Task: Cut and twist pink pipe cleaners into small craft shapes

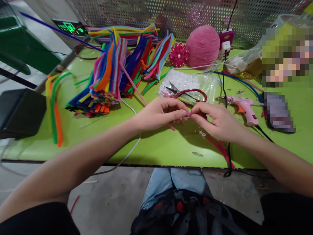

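My left hand (162, 113) and my right hand (212, 119) meet above the green table, fingertips nearly touching. Both pinch a short pink pipe cleaner (189, 114) between thumb and fingers. Part of it is hidden behind the fingers. Just beyond the hands lie red-handled scissors (193, 94), on a clear bag of white beads (181, 81). Below my right hand are a few loose pearl beads (202, 133) and some pink pipe cleaners (220, 148). A long pale pink pipe cleaner (133, 83) runs down behind my left hand.
Bundles of coloured pipe cleaners (107, 71) fill the table's left and back. A pink glue gun (244, 106) lies right, its black cord (229, 153) hanging over the front edge. Behind stand a pink fuzzy dome (203, 47) and a pink beaded flower (179, 55). A black box (23, 112) is far left.
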`<state>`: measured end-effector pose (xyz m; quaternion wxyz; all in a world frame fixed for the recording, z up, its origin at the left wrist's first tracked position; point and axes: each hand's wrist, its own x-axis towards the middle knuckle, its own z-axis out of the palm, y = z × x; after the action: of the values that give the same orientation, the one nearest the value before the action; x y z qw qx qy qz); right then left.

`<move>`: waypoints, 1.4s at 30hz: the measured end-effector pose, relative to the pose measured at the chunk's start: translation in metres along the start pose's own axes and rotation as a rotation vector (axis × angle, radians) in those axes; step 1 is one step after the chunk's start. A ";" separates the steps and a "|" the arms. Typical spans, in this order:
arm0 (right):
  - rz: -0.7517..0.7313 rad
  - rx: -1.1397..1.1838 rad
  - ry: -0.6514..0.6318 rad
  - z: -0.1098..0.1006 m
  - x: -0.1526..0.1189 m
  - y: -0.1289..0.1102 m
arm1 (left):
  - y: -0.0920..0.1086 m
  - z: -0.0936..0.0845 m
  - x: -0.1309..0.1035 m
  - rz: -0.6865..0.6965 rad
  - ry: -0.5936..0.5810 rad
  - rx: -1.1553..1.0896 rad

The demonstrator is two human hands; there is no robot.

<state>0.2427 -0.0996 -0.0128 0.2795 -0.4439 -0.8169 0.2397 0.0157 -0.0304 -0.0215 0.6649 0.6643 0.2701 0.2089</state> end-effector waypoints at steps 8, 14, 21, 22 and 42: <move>-0.084 -0.005 0.042 0.003 0.000 0.000 | -0.002 0.008 -0.004 -0.047 0.065 -0.064; -0.169 0.097 0.089 0.004 0.000 -0.001 | 0.000 0.016 -0.008 0.036 0.107 -0.142; -0.203 -0.031 0.125 0.001 -0.004 -0.003 | -0.002 0.015 -0.007 0.073 0.157 0.041; -0.207 -0.057 0.123 0.001 -0.004 -0.004 | -0.002 0.015 -0.008 0.107 0.165 0.095; 0.121 0.201 0.058 0.005 -0.004 -0.012 | -0.001 0.017 -0.007 -0.016 0.079 -0.092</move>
<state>0.2339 -0.1097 -0.0093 0.3311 -0.4687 -0.7522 0.3238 0.0214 -0.0477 -0.0225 0.6852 0.6220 0.2916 0.2420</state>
